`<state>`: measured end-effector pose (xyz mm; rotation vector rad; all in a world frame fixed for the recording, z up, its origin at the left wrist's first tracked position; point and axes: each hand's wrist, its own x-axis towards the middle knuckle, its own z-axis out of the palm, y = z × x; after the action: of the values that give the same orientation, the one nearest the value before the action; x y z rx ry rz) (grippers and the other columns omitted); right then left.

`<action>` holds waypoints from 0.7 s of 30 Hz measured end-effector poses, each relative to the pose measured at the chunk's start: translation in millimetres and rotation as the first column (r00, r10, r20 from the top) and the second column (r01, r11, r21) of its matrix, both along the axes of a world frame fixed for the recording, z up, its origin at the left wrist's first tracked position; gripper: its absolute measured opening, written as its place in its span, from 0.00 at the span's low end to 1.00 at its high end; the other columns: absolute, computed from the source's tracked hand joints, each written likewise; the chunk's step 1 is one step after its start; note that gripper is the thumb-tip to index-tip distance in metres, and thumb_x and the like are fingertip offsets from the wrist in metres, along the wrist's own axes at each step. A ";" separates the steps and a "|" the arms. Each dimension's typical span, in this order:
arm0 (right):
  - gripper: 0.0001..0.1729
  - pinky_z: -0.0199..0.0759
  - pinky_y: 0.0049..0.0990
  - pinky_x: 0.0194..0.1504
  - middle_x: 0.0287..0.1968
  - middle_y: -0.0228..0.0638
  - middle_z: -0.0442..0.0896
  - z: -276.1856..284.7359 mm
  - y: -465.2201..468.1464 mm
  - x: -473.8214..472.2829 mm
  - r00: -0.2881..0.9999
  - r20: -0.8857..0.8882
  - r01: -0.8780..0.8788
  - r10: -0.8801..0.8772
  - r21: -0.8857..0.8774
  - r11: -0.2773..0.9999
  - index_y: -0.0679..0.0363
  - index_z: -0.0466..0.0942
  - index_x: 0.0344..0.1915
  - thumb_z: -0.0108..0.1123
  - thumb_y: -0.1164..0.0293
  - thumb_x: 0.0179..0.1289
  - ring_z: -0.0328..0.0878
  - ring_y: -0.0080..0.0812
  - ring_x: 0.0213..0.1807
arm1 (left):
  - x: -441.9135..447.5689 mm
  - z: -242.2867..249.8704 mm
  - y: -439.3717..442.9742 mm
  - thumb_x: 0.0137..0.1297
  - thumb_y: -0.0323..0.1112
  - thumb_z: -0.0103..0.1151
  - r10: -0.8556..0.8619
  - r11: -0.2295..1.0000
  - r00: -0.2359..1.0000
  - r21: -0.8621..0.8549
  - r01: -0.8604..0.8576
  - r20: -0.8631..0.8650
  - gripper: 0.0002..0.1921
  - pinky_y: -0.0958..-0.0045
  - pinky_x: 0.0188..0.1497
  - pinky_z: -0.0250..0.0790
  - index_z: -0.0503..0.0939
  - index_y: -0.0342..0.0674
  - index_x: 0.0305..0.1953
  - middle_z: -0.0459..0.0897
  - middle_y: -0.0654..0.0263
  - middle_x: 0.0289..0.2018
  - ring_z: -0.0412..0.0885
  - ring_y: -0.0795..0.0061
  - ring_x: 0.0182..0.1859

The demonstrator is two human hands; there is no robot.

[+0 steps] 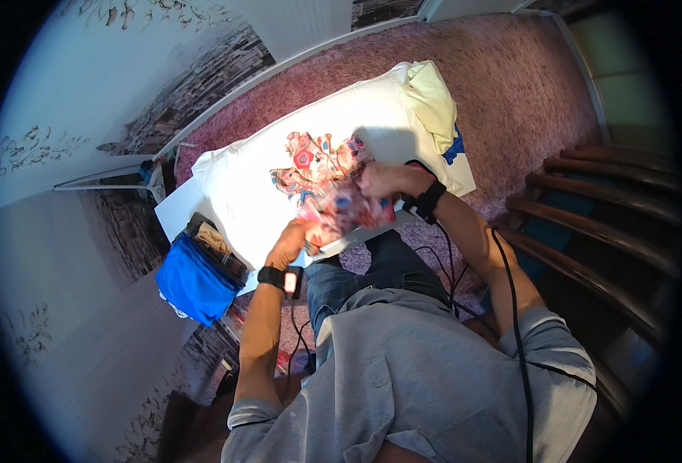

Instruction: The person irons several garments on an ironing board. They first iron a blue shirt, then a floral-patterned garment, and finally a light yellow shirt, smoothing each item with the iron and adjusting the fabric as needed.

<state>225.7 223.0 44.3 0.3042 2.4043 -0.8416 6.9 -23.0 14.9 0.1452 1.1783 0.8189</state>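
Note:
A crumpled piece of patterned cloth, pink and cream with red flowers and blue details, lies bunched on a white-covered board or low table. My left hand grips its near left corner by the board's front edge. On the cloth's right side, my right hand is blurred by movement; its fingers merge with the fabric, which it appears to hold. The middle of the cloth between my hands is blurred too. What kind of garment it is cannot be made out.
Folded clothes with a bright blue one on top sit at the left end. A pale yellow cloth and a dark blue cloth hang over the far right end. Black cables run beside my right arm. Wooden slats stand at right.

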 end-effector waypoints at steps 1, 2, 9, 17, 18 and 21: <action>0.17 0.82 0.46 0.42 0.42 0.49 0.89 0.3 12.1 -5.0 0.971 -0.034 0.234 -0.235 -0.043 0.971 0.56 0.86 0.50 0.55 0.63 0.68 0.88 0.51 0.41 | -13.2 -4.9 6.7 0.78 0.42 0.59 0.027 0.998 1.000 -0.055 -0.027 -0.006 0.17 0.70 0.23 0.76 0.83 0.32 0.50 0.89 0.60 0.37 0.84 0.72 0.25; 0.17 0.82 0.46 0.42 0.44 0.47 0.89 1.9 20.4 -8.8 0.938 -0.202 0.290 -0.280 0.018 0.957 0.53 0.85 0.52 0.54 0.62 0.71 0.88 0.51 0.41 | -26.3 -8.3 13.2 0.78 0.44 0.59 0.105 0.994 0.993 -0.017 -0.104 0.059 0.19 0.69 0.26 0.77 0.82 0.31 0.52 0.89 0.59 0.38 0.85 0.71 0.27; 0.33 0.81 0.48 0.52 0.50 0.50 0.88 19.3 27.5 -9.7 0.653 -0.268 0.725 -0.709 -0.051 0.687 0.59 0.81 0.58 0.55 0.42 0.72 0.87 0.55 0.48 | -47.3 -24.2 55.4 0.80 0.46 0.57 0.386 0.902 0.896 -0.115 -0.417 -0.217 0.24 0.63 0.56 0.79 0.78 0.28 0.61 0.87 0.55 0.54 0.87 0.63 0.52; 0.27 0.79 0.52 0.51 0.43 0.57 0.87 -54.4 -14.9 4.4 0.577 -0.180 0.815 -0.797 0.064 0.575 0.65 0.85 0.36 0.64 0.48 0.65 0.85 0.61 0.48 | -10.5 10.5 51.9 0.71 0.42 0.66 0.410 0.898 -0.240 0.435 -0.063 -0.880 0.22 0.52 0.56 0.73 0.79 0.26 0.53 0.84 0.42 0.46 0.82 0.44 0.50; 0.22 0.79 0.53 0.50 0.41 0.58 0.87 -64.0 -19.8 8.2 0.552 -0.277 0.828 -0.786 0.072 0.556 0.64 0.85 0.34 0.63 0.53 0.65 0.85 0.61 0.46 | -2.8 20.5 48.3 0.72 0.41 0.65 0.471 0.882 -0.181 0.464 0.084 -0.863 0.24 0.47 0.63 0.68 0.75 0.28 0.60 0.78 0.36 0.57 0.76 0.35 0.59; 0.21 0.79 0.52 0.49 0.40 0.57 0.87 -84.2 -28.5 23.5 0.499 -0.299 0.860 -0.813 0.059 0.506 0.64 0.84 0.34 0.62 0.54 0.66 0.85 0.60 0.44 | 28.4 33.3 51.2 0.66 0.43 0.70 0.327 0.814 -0.116 0.217 0.539 -0.938 0.32 0.40 0.74 0.56 0.73 0.41 0.69 0.69 0.44 0.70 0.64 0.37 0.74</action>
<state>249.2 194.5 -40.0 1.6823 2.4980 -1.0598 35.4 28.2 48.2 1.7678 2.3090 0.8020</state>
